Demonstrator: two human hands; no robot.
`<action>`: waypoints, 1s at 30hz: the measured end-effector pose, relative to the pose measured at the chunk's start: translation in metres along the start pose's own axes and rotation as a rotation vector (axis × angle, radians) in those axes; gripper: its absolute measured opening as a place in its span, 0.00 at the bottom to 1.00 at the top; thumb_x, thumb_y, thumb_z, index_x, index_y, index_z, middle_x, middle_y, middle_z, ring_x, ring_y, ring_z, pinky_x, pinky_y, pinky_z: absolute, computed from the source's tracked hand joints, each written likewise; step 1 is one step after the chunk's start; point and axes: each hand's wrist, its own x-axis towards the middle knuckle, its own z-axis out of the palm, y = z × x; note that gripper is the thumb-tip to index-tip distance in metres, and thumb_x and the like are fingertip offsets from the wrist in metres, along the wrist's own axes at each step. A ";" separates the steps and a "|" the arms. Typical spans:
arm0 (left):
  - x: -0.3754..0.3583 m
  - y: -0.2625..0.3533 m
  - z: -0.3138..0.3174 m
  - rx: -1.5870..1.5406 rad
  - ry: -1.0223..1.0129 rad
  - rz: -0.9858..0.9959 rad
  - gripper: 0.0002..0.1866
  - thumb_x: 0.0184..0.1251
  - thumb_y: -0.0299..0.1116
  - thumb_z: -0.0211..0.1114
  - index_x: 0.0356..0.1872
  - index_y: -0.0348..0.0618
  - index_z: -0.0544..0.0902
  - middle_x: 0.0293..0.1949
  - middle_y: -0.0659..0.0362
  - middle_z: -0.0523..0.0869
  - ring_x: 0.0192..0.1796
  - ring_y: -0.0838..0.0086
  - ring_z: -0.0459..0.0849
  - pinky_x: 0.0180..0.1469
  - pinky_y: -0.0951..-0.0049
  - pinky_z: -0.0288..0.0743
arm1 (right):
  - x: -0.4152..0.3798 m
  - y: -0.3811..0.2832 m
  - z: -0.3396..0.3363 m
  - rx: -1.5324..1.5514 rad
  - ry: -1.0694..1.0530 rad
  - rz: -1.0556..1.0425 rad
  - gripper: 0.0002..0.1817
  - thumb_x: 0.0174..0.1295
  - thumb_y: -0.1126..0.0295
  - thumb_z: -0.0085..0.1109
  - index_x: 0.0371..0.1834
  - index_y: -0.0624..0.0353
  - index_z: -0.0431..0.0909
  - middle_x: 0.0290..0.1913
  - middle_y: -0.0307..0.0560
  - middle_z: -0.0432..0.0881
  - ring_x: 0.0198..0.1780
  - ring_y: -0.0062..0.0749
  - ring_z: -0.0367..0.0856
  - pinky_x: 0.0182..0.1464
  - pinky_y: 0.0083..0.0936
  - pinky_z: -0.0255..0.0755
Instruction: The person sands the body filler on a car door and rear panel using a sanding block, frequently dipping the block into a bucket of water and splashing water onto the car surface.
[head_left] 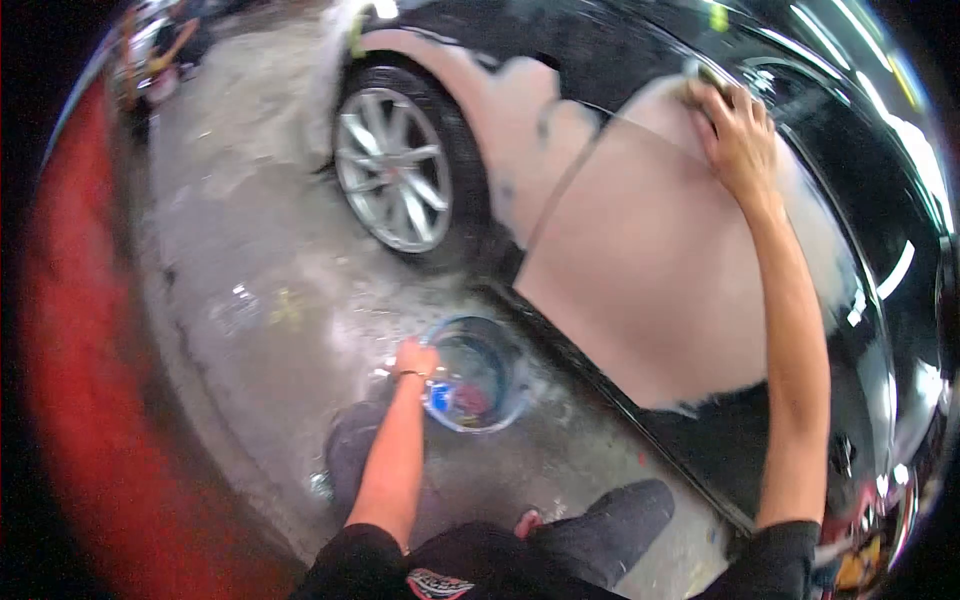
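- Right hand (740, 140): the fingers are bent around a small blurred block (711, 76), pressed at the upper door panel (650, 250).
- Left hand (415, 358): the fingers are folded beside the rim of the bucket (505, 352); whether they grip, I cannot tell.

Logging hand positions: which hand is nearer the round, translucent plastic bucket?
Left: the left hand is at the rim of the bucket; the right hand is farther, high against the beige-patched black car door.

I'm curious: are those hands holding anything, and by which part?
Right hand: seemingly a small object, part too blurry to tell. Left hand: at the bucket rim, grip unclear.
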 end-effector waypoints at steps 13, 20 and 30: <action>-0.027 0.031 -0.034 0.001 -0.025 -0.140 0.32 0.71 0.50 0.69 0.73 0.48 0.86 0.71 0.45 0.89 0.74 0.44 0.86 0.86 0.25 0.54 | 0.010 -0.033 0.017 -0.067 0.095 0.207 0.18 0.74 0.57 0.69 0.66 0.32 0.86 0.62 0.48 0.85 0.62 0.55 0.84 0.62 0.54 0.81; -0.024 0.025 -0.031 -0.016 -0.025 -0.110 0.31 0.71 0.49 0.69 0.72 0.47 0.87 0.68 0.45 0.90 0.72 0.46 0.87 0.83 0.18 0.53 | -0.023 -0.057 0.012 -0.025 0.038 -0.109 0.27 0.71 0.57 0.73 0.73 0.23 0.84 0.70 0.40 0.81 0.65 0.48 0.82 0.64 0.50 0.80; -0.023 0.026 -0.022 -0.058 0.024 -0.110 0.27 0.69 0.47 0.71 0.66 0.46 0.89 0.65 0.43 0.90 0.70 0.43 0.88 0.81 0.17 0.58 | -0.023 -0.025 0.010 0.107 0.000 -0.299 0.25 0.74 0.54 0.71 0.73 0.18 0.85 0.72 0.33 0.80 0.68 0.42 0.79 0.69 0.46 0.75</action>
